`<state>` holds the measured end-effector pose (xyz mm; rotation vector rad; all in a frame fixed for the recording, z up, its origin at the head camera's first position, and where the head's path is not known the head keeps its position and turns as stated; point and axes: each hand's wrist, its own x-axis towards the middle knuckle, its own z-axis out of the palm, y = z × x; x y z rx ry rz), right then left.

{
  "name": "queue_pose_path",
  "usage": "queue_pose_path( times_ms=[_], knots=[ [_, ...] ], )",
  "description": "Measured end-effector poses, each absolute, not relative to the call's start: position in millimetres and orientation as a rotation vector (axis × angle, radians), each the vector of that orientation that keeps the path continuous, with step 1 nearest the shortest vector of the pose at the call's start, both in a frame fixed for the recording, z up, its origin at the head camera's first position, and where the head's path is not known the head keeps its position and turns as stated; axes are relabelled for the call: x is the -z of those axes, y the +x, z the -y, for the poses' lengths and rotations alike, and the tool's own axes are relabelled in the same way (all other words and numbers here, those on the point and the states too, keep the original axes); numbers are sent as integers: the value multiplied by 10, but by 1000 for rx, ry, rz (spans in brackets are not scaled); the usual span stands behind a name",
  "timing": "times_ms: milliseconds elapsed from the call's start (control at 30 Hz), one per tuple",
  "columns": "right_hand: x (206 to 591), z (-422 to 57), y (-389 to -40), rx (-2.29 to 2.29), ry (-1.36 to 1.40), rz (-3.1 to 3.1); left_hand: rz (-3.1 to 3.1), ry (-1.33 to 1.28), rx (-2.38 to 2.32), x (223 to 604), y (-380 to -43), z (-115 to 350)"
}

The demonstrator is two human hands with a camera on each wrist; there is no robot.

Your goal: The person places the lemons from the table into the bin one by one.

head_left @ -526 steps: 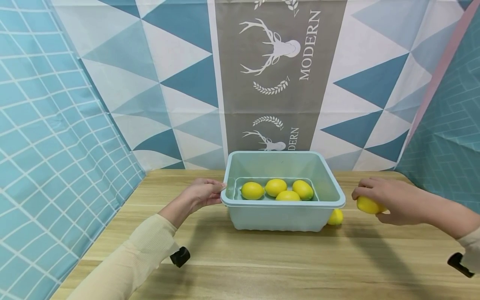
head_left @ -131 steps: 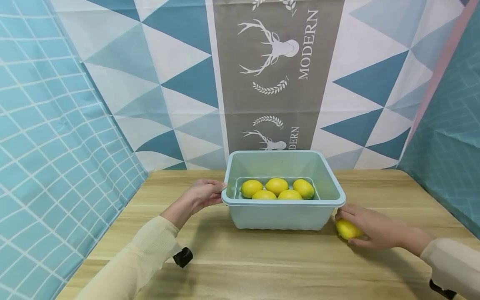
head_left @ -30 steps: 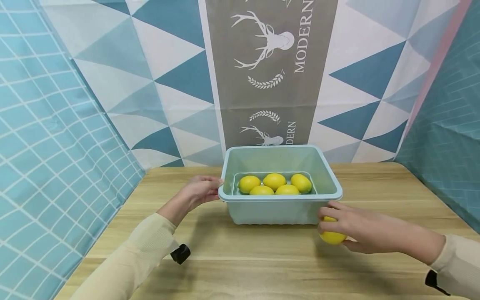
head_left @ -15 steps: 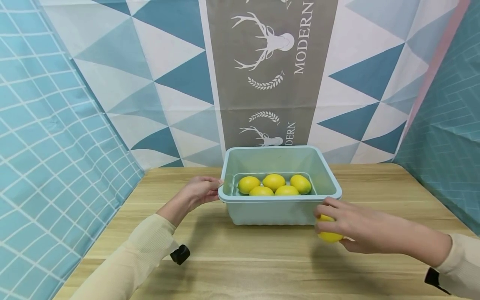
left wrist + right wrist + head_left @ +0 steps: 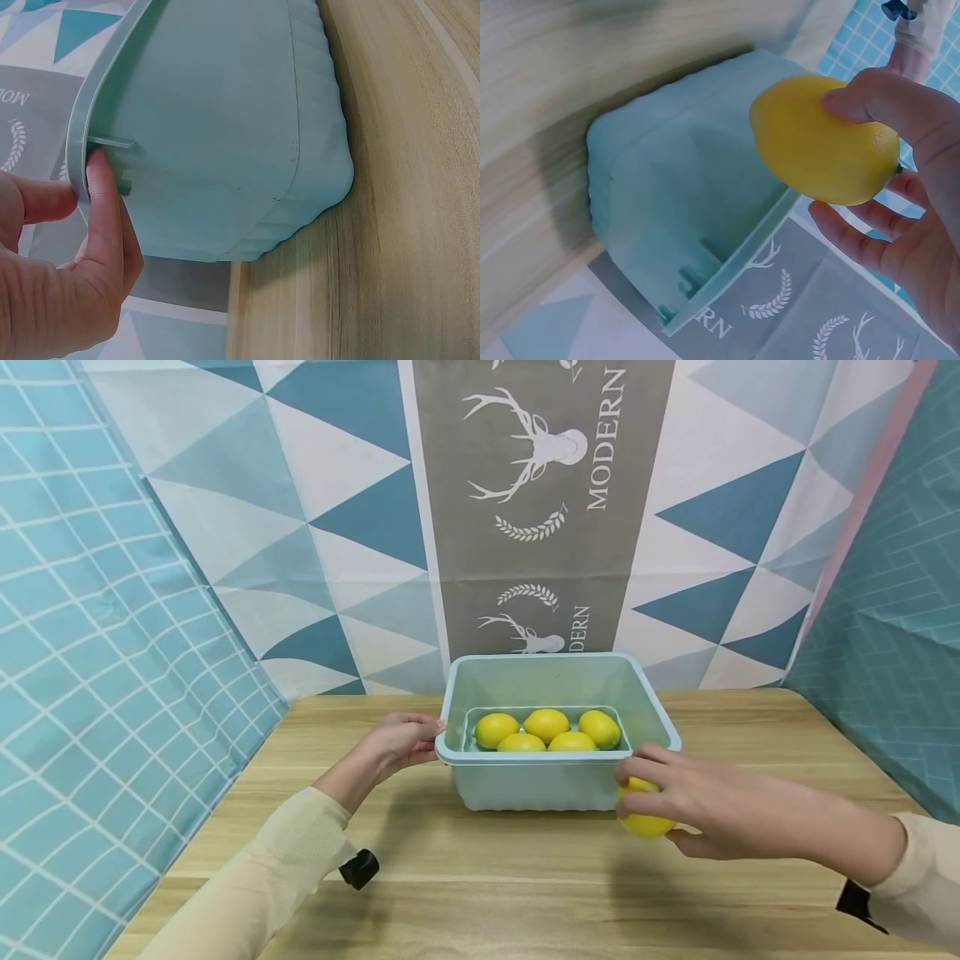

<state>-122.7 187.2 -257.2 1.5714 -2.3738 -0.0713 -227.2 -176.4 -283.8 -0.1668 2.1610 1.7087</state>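
A pale blue-green plastic bin [image 5: 536,783] stands on the wooden table with several yellow lemons [image 5: 547,726] on its floor. My left hand [image 5: 401,745] pinches the bin's left rim; in the left wrist view the thumb [image 5: 49,201] lies on the outer edge and the fingers are tucked under the lip. One more lemon [image 5: 647,814] is in my right hand [image 5: 701,802], raised over the table in front of the bin's right corner. In the right wrist view that lemon [image 5: 821,140] sits between thumb and fingers, beside the bin's wall [image 5: 682,165].
The wooden table [image 5: 480,893] runs up to a patterned back cloth [image 5: 540,527] printed with triangles and deer heads. Blue tiled cloth [image 5: 112,635] hangs on the left, teal cloth [image 5: 885,668] on the right. A black strap piece [image 5: 360,868] hangs below the left sleeve.
Over the last second the right hand has moved left and slightly up with its lemon. Since the oldest frame one more lemon lies in the bin. The left hand stays on the rim.
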Motion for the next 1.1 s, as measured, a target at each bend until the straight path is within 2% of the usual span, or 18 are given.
queue_pose_path(
  times_ms=[1100],
  knots=[
    [2108,-1812,-1445,-52,1558,2388,-2167,-120,-1701,2844,-2273,1754]
  ],
)
